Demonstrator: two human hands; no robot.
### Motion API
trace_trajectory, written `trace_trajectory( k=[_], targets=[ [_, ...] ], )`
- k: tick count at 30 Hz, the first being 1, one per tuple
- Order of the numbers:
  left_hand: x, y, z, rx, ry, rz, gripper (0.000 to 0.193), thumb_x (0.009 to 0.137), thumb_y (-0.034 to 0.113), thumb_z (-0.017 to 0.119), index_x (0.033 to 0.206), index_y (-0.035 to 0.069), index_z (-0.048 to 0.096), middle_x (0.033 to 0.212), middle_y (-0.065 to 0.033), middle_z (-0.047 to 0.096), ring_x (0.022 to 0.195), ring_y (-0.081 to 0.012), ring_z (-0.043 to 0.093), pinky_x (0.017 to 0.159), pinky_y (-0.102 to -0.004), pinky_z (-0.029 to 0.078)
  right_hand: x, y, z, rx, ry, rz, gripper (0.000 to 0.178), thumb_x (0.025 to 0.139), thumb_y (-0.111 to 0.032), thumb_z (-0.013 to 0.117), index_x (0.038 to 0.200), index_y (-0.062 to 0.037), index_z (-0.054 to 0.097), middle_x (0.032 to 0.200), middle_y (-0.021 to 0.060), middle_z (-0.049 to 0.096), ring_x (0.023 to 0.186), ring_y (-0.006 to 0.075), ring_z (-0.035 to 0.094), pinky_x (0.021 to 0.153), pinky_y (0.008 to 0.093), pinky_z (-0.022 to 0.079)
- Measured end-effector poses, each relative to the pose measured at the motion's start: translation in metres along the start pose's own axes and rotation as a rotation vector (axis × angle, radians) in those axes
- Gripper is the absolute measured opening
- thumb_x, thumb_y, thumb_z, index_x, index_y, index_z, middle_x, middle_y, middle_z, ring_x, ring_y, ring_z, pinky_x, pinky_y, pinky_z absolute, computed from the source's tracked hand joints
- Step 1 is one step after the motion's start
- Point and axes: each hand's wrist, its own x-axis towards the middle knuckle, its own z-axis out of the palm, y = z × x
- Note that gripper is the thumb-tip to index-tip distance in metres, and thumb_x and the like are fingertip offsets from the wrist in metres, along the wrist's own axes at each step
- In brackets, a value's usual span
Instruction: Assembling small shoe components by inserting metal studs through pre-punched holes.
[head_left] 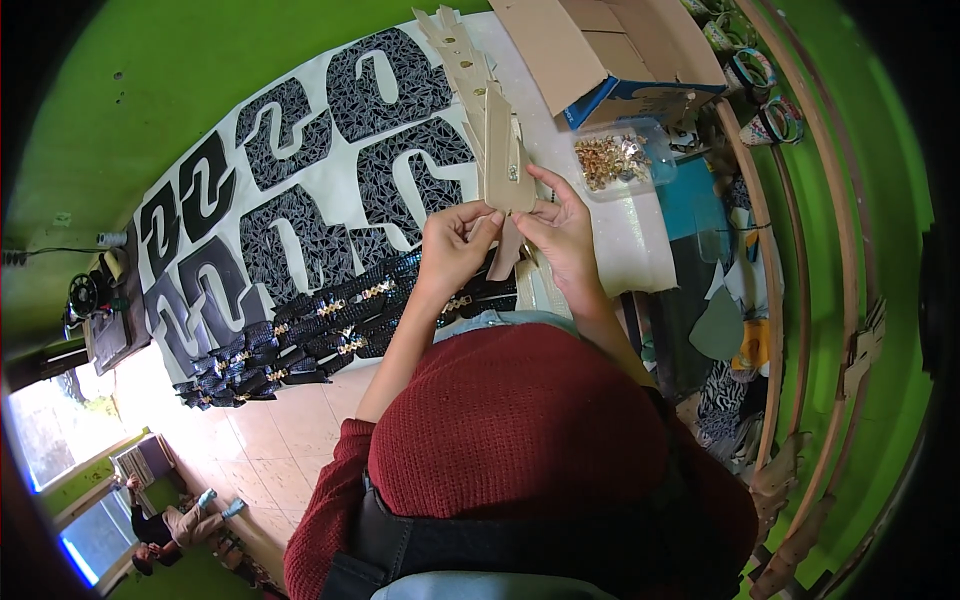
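Note:
Both of my hands are over the near edge of the work table, closed on a flat beige strap piece with a small shiny ornament near its right edge. My left hand pinches its lower left corner between thumb and fingers. On the other side my right hand grips the lower right edge, its thumb close to the left one. A narrow beige tail hangs below the fingers. Just beyond lies a row of overlapping beige straps with metal fittings. A clear plastic tub of small gold-coloured metal pieces stands right of my right hand.
Black patterned sole-shaped pieces lie on white sheeting to the left. Nearer are bundles of shiny black straps with gold fittings. An open cardboard box stands at the back right, wooden rails beyond. Another person sits far lower left.

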Motion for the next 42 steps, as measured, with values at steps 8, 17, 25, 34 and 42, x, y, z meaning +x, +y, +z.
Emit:
trace_trajectory(
  k=[8, 17, 25, 34, 42],
  targets=[
    [0.000, -0.005, -0.002, 0.006, -0.024, 0.026, 0.018, 0.088, 0.011, 0.056, 0.091, -0.006, 0.060, 0.076, -0.0041, 0.064, 0.066, -0.0034, 0.056, 0.056, -0.0157, 0.042, -0.005, -0.001, 0.016, -0.111, 0.110, -0.142, 0.059, 0.072, 0.009, 0.059, 0.126, 0.0014, 0.035, 0.092, 0.0148, 0.064, 0.082, 0.0130, 0.061, 0.073, 0.0240, 0.050],
    [0.000, 0.005, -0.001, -0.067, 0.004, -0.058, 0.016, 0.086, 0.006, 0.056, 0.089, -0.009, 0.060, 0.076, -0.0042, 0.062, 0.069, -0.0049, 0.056, 0.060, -0.0175, 0.045, -0.002, 0.012, 0.014, -0.097, 0.105, -0.216, 0.060, 0.074, 0.009, 0.058, 0.127, 0.0009, 0.031, 0.095, 0.0168, 0.063, 0.083, 0.0129, 0.060, 0.075, 0.0238, 0.049],
    [-0.004, 0.009, 0.003, -0.091, 0.020, -0.061, 0.018, 0.086, 0.007, 0.057, 0.094, -0.009, 0.060, 0.078, -0.0060, 0.063, 0.070, -0.0063, 0.058, 0.062, -0.0183, 0.047, 0.002, -0.003, 0.003, 0.088, -0.028, 0.041, 0.058, 0.079, 0.005, 0.057, 0.129, 0.0069, 0.029, 0.099, 0.0157, 0.062, 0.088, 0.0141, 0.060, 0.078, 0.0238, 0.047],
    [-0.008, 0.015, 0.009, -0.022, 0.090, 0.003, 0.016, 0.086, 0.008, 0.057, 0.090, -0.007, 0.063, 0.071, -0.0019, 0.062, 0.063, -0.0025, 0.052, 0.055, -0.0169, 0.041, -0.004, -0.009, 0.011, -0.036, -0.007, -0.149, 0.060, 0.079, 0.006, 0.058, 0.131, 0.0093, 0.029, 0.098, 0.0137, 0.062, 0.090, 0.0138, 0.059, 0.078, 0.0235, 0.047],
    [-0.009, 0.014, 0.010, -0.062, 0.083, 0.022, 0.016, 0.087, 0.008, 0.057, 0.088, -0.006, 0.063, 0.070, -0.0015, 0.062, 0.062, -0.0025, 0.052, 0.055, -0.0173, 0.041, -0.005, -0.018, 0.011, -0.054, -0.047, -0.086, 0.053, 0.079, 0.005, 0.059, 0.127, 0.0070, 0.038, 0.097, 0.0115, 0.063, 0.087, 0.0115, 0.059, 0.078, 0.0225, 0.047]
  ],
)
